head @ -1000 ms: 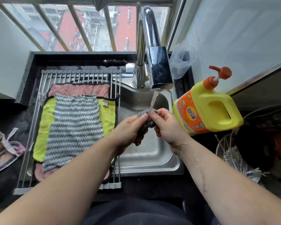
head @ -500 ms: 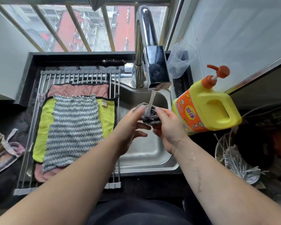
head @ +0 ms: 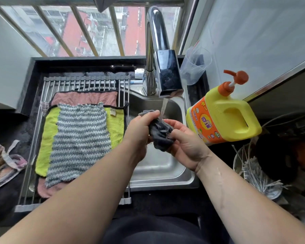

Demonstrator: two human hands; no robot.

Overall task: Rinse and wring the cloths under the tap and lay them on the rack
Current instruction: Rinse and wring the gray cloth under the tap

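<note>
Here: left hand (head: 139, 131) and right hand (head: 185, 143), both curled around one bunched dark grey cloth (head: 160, 132), held over the steel sink (head: 158, 169) beneath the running chrome tap (head: 167, 74). On the wire rack (head: 88, 81): fuzzy striped cloth (head: 79, 138) over yellow-green and pink cloths.

- Both hands over the steel sink (head: 158, 175); left hand (head: 139, 131) and right hand (head: 185, 143) grip a bunched dark grey cloth (head: 161, 133).
- Tap (head: 163, 67) running, the stream hits the cloth's top.
- Rack (head: 74, 81) left of the sink: striped grey cloth (head: 79, 138) on top of a yellow-green cloth (head: 47, 138), pink cloth (head: 84, 97) beneath.
- Yellow pump bottle (head: 225, 117) right of the sink, clear cup (head: 195, 66) far right.
</note>
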